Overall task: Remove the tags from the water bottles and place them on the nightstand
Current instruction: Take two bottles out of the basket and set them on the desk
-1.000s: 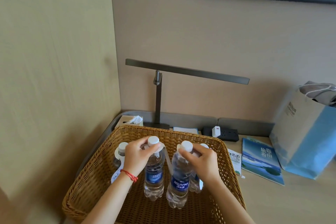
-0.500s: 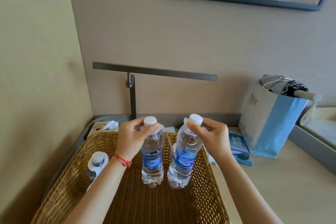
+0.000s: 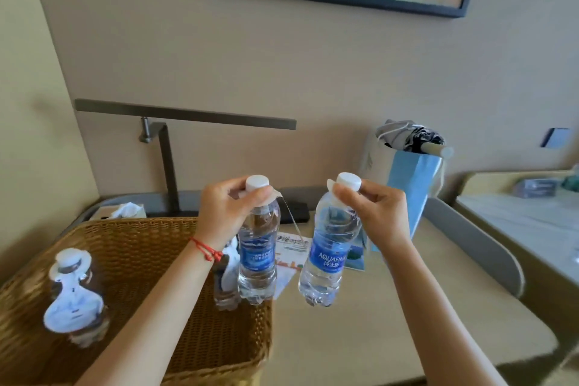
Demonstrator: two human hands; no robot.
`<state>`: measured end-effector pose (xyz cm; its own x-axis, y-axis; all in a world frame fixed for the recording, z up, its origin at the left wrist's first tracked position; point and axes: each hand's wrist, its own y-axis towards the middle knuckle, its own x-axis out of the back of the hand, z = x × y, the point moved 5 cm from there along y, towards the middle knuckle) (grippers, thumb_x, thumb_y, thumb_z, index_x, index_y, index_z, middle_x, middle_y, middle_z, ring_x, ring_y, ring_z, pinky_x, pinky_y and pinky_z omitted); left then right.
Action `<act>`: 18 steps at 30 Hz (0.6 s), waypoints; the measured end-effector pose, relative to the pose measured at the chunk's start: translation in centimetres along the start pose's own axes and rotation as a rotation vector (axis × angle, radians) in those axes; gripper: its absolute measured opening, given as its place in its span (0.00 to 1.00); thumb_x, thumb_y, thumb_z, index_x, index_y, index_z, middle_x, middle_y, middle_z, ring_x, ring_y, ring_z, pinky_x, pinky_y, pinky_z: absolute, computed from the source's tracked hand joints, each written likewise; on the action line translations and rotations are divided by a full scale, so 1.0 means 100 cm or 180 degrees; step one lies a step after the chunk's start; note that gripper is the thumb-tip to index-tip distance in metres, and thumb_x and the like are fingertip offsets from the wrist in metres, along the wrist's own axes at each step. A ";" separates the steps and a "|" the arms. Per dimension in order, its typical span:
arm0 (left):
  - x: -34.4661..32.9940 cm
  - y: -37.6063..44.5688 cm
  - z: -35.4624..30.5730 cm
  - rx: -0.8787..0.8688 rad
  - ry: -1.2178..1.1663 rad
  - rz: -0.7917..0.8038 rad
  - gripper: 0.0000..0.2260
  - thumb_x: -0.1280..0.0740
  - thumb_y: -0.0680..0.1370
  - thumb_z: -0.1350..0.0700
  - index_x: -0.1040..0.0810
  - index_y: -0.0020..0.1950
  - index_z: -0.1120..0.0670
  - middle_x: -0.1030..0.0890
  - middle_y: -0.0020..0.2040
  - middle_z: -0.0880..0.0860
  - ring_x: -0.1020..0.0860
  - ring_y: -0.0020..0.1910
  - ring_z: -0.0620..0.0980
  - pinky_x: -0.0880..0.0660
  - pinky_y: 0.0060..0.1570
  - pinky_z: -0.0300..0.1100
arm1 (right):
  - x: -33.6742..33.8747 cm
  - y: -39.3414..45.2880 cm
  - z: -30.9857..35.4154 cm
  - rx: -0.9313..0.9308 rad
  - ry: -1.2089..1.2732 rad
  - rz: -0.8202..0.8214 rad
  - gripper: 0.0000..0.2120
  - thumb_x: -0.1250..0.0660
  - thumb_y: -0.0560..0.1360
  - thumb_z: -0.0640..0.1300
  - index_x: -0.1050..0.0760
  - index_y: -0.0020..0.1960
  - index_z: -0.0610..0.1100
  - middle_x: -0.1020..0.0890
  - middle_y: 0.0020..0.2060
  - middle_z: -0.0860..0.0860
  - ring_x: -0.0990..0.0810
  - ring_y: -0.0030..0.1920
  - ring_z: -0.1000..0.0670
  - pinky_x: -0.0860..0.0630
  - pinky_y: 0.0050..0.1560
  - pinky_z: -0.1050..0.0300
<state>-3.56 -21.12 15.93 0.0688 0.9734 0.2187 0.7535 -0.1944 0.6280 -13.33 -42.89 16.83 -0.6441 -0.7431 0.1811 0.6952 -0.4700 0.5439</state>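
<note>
Left hand (image 3: 227, 213) and right hand (image 3: 374, 213) raised, fingers pinched closed.

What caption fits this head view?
Left hand and right hand each lift a tagged water bottle by the neck beside the wicker basket.
</note>
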 end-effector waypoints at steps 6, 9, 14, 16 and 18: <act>-0.081 -0.022 -0.024 0.0280 -0.0259 -0.0093 0.07 0.28 0.70 0.56 0.17 0.46 0.55 0.17 0.36 0.45 0.22 0.35 0.34 0.28 0.34 0.26 | 0.085 0.003 -0.039 -0.0193 -0.0172 0.0158 0.15 0.25 0.64 0.53 0.20 0.32 0.41 0.24 0.24 0.47 0.29 0.26 0.58 0.32 0.27 0.66; -0.117 -0.029 -0.030 0.0380 -0.0405 -0.0013 0.03 0.27 0.70 0.55 0.17 0.41 0.48 0.18 0.30 0.38 0.22 0.34 0.34 0.28 0.34 0.27 | 0.121 0.004 -0.060 -0.0348 -0.0284 0.0133 0.17 0.26 0.63 0.55 0.20 0.35 0.40 0.20 0.29 0.42 0.25 0.28 0.55 0.27 0.30 0.60; -0.172 -0.035 -0.028 0.0483 -0.0505 0.0172 0.04 0.27 0.70 0.57 0.17 0.40 0.48 0.18 0.31 0.37 0.22 0.34 0.36 0.28 0.34 0.27 | 0.165 0.008 -0.098 -0.0564 -0.0393 0.0087 0.16 0.26 0.63 0.56 0.18 0.38 0.42 0.17 0.35 0.42 0.19 0.35 0.46 0.21 0.38 0.49; -0.191 -0.031 -0.023 0.0502 -0.0472 0.0253 0.04 0.26 0.68 0.57 0.17 0.43 0.52 0.18 0.31 0.36 0.22 0.35 0.34 0.29 0.34 0.25 | 0.176 0.012 -0.112 -0.0638 -0.0357 0.0003 0.09 0.26 0.64 0.53 0.17 0.38 0.47 0.16 0.33 0.48 0.18 0.36 0.49 0.22 0.34 0.59; -0.207 -0.026 -0.015 0.0489 -0.0449 0.0340 0.07 0.25 0.66 0.53 0.17 0.42 0.50 0.18 0.31 0.37 0.22 0.36 0.33 0.28 0.36 0.25 | 0.182 0.017 -0.127 -0.0703 -0.0352 -0.0085 0.07 0.25 0.65 0.52 0.17 0.36 0.48 0.17 0.30 0.50 0.20 0.33 0.54 0.26 0.31 0.65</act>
<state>-7.91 -40.92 10.91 0.2360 0.9577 0.1646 0.8269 -0.2869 0.4836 -19.81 -63.24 10.68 -0.6857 -0.6781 0.2644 0.7226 -0.5904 0.3596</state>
